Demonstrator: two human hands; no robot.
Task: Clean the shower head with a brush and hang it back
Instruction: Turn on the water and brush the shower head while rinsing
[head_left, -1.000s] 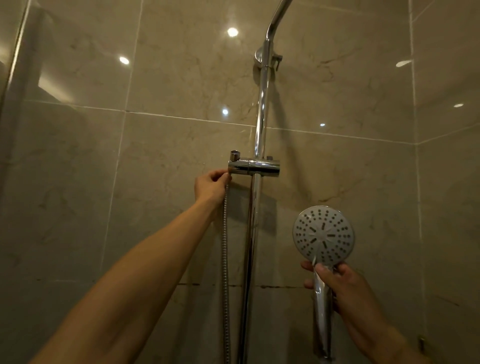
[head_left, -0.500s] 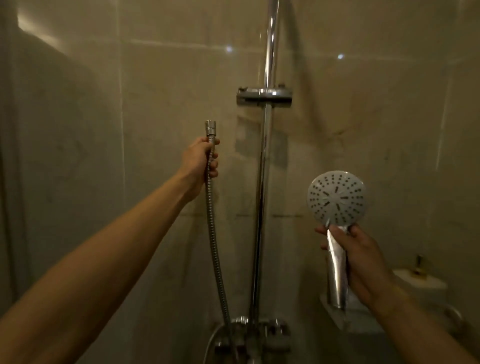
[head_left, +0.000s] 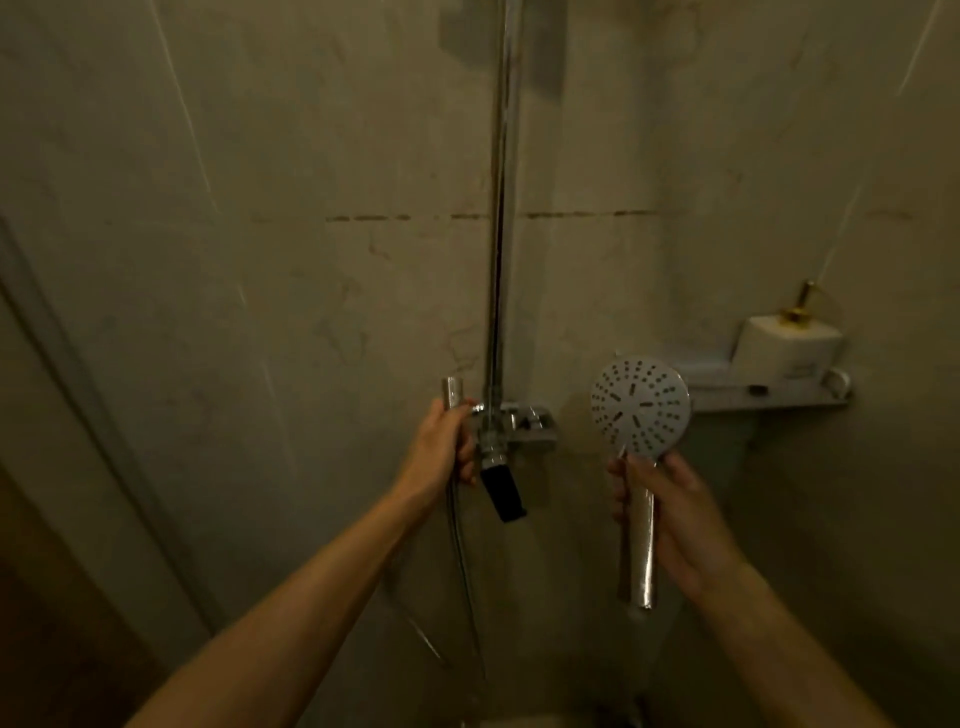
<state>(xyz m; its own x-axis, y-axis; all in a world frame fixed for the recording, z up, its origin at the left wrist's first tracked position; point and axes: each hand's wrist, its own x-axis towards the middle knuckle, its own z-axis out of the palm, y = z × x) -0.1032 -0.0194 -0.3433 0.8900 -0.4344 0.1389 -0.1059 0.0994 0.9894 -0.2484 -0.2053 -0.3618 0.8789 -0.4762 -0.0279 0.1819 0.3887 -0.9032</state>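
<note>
Left hand, arm extended forward, fingers clenched around the detached shower hose just below its end fitting. Right hand grips the shower head handle upright, spray face toward the camera.

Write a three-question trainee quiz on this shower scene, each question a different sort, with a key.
1. True or false: the shower head is attached to the hose.
2. Which hand holds the free end of the hose? A) left hand B) right hand C) neither
3. Fill in: the white soap dispenser stands on a ____ fixed to the wall.

Key:
1. False; the shower head's chrome handle is held apart from the hose and its lower end is bare.
2. A; the left hand grips the hose just below its metal end fitting, beside the mixer valve.
3. shelf, right of the shower head.
</note>
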